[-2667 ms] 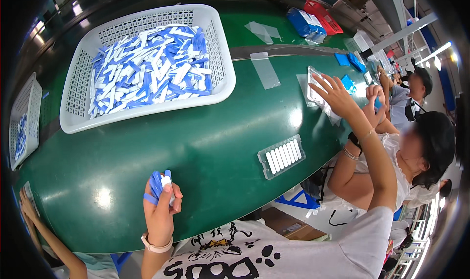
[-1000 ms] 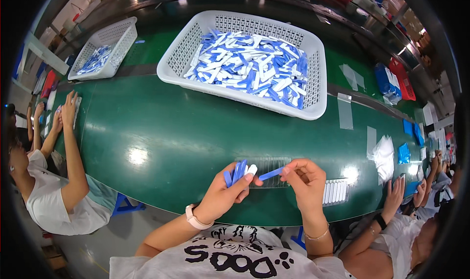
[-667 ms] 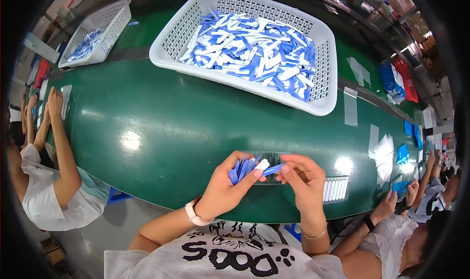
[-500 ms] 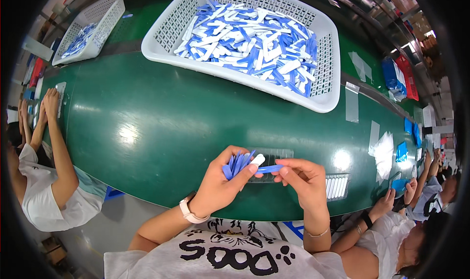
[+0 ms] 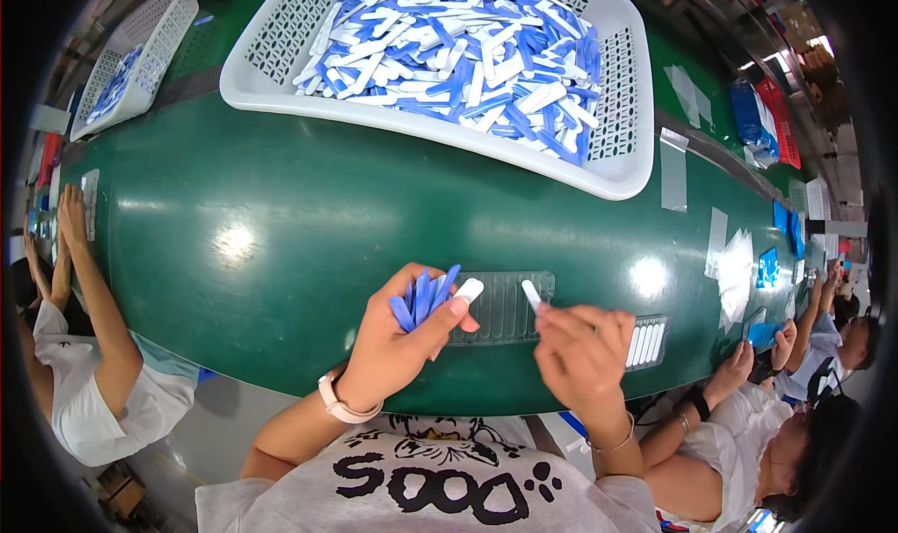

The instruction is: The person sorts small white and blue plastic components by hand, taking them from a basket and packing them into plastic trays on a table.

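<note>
My left hand point(image 5: 404, 332) is closed round a bunch of small flat blue-and-white sticks point(image 5: 421, 294); several show blue, and one white end point(image 5: 470, 291) juts out by the thumb. In my right hand point(image 5: 585, 350), thumb and fingers pinch a single stick point(image 5: 531, 294), its white face up, over the right end of a clear plastic tray point(image 5: 500, 322) with narrow slots. My left hand partly covers that tray's left end. To the right of my right hand lies another clear tray point(image 5: 645, 343) holding several white sticks in a row.
A large white perforated basket point(image 5: 421, 119) heaped with blue and white sticks stands beyond my hands on the green table point(image 5: 309, 205). A second basket point(image 5: 140, 65) is at far left. White plastic bags point(image 5: 736, 280) lie at right. Co-workers' hands point(image 5: 748, 357) work on both sides.
My right hand has moved away from the left hand, bringing a stick to the clear tray's right end. The stick showed blue before and shows white now. The view has shifted slightly.
</note>
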Tool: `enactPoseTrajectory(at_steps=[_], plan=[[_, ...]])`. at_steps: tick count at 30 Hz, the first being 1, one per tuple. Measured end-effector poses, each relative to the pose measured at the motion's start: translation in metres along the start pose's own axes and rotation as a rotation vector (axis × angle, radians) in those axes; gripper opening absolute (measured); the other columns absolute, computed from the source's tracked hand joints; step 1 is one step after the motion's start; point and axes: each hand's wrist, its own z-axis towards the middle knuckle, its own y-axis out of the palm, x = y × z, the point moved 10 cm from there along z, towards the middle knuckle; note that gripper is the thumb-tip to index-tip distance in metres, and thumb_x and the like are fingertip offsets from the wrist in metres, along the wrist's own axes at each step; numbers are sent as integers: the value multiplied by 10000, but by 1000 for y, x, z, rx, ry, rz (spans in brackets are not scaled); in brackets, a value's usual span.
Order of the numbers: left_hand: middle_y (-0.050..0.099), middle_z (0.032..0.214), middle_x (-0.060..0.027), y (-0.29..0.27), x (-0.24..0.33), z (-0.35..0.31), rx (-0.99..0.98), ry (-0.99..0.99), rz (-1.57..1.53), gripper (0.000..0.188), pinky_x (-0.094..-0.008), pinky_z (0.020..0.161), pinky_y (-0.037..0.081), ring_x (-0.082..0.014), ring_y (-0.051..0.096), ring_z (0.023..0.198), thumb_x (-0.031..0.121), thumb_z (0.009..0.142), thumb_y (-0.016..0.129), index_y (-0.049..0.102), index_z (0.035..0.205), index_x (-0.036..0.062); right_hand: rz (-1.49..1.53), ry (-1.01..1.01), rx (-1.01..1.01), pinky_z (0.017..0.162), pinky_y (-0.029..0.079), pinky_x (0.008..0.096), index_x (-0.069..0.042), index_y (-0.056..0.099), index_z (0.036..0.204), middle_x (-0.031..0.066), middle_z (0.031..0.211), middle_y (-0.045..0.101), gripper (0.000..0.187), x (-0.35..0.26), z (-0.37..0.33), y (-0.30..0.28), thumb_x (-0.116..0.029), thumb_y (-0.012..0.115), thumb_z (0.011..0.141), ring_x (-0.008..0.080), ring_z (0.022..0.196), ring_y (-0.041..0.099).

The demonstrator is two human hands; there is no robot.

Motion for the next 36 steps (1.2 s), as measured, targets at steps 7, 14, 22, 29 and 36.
enactPoseTrajectory(at_steps=[7, 14, 22, 29, 36], plan=[[658, 853, -94, 4, 0, -1, -52, -40, -67, 187, -193, 495, 388, -33, 474, 560, 131, 925, 565, 495, 1051, 13, -367, 23, -161, 753, 254, 397, -73, 680, 900, 1, 1064, 650, 241, -26, -12, 12, -147, 693, 671, 180, 843, 516], [654, 910, -66, 14, 0, -9, -106, 83, -54, 244, -196, 606, 420, -42, 491, 649, 109, 900, 612, 494, 1080, -6, -4, 230, -165, 811, 288, 396, -95, 664, 1004, 33, 951, 634, 318, -8, 19, 5, -187, 749, 711, 221, 896, 511], [668, 953, -88, 23, 15, -11, -181, 117, 135, 206, -204, 695, 454, -56, 576, 785, 105, 898, 620, 518, 1037, -8, 897, 624, 10, 752, 408, 317, -44, 663, 852, 46, 846, 686, 178, 27, 6, 31, -47, 761, 703, 195, 763, 586], [685, 840, -44, 4, -4, -6, -70, -65, -94, 197, -158, 483, 340, 5, 463, 576, 168, 912, 607, 516, 1021, 30, 154, -268, 110, 634, 266, 296, -122, 655, 832, -24, 992, 693, 152, -40, 9, -27, -114, 732, 701, 120, 745, 576], [656, 886, -57, 7, -6, -5, -127, -72, -164, 236, -176, 479, 327, -10, 421, 574, 156, 912, 592, 497, 1087, 28, 330, 10, 23, 658, 343, 330, -84, 613, 894, 35, 964, 680, 193, -6, 18, -6, -5, 682, 732, 174, 765, 566]])
